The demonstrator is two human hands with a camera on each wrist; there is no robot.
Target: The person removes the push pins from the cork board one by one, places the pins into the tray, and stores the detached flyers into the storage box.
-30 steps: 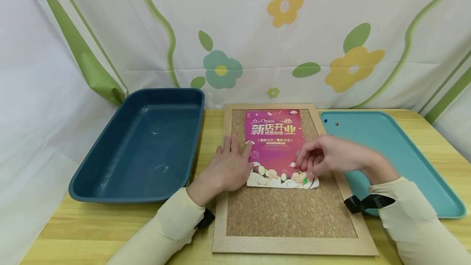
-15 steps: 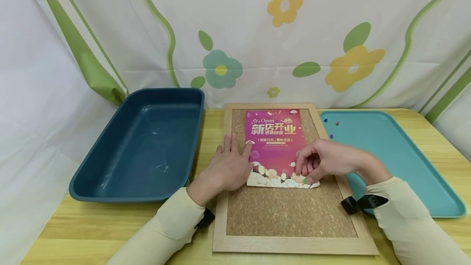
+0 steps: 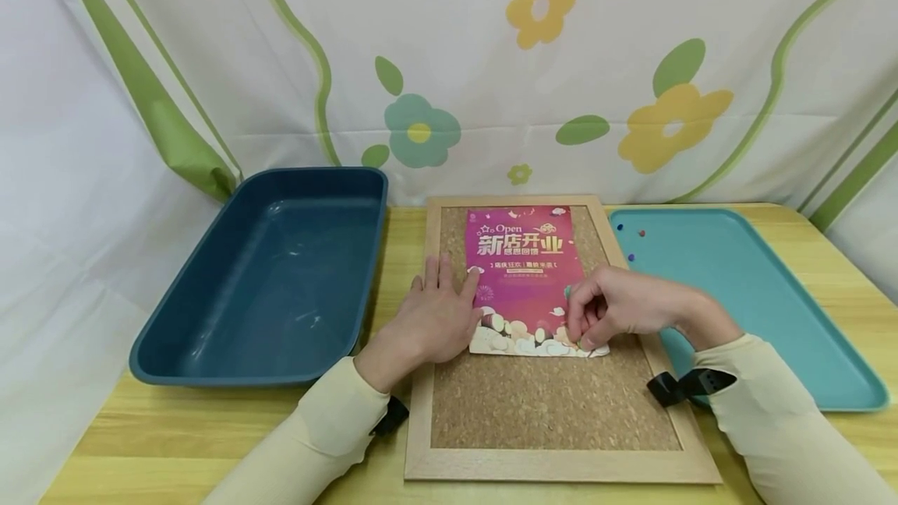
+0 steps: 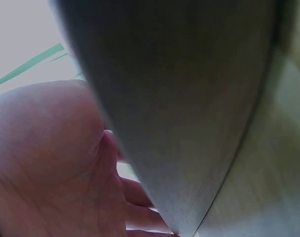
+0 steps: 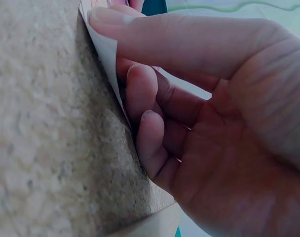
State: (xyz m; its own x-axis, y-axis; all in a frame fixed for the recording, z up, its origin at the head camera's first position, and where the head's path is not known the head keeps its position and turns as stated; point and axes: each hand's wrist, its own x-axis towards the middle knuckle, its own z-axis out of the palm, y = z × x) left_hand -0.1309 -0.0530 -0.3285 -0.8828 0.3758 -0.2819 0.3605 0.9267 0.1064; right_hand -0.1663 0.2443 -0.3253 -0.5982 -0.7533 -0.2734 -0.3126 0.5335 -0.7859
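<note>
My left hand lies flat, pressing the pink paper flyer onto the wood-framed cork board. My right hand pinches its lower right corner; tugging there could, I judge, tear or skew it.

The only readable writing is standing on the pink flyer that is lying on the cork board. Across its top the word "Open" is showing in gold, and under it four large gold Chinese characters are reading 新店开业, with a smaller line of characters just below that is too small to make out. Further down, a pale band and some fine lines of print are showing too, but they are too small to read.
</note>
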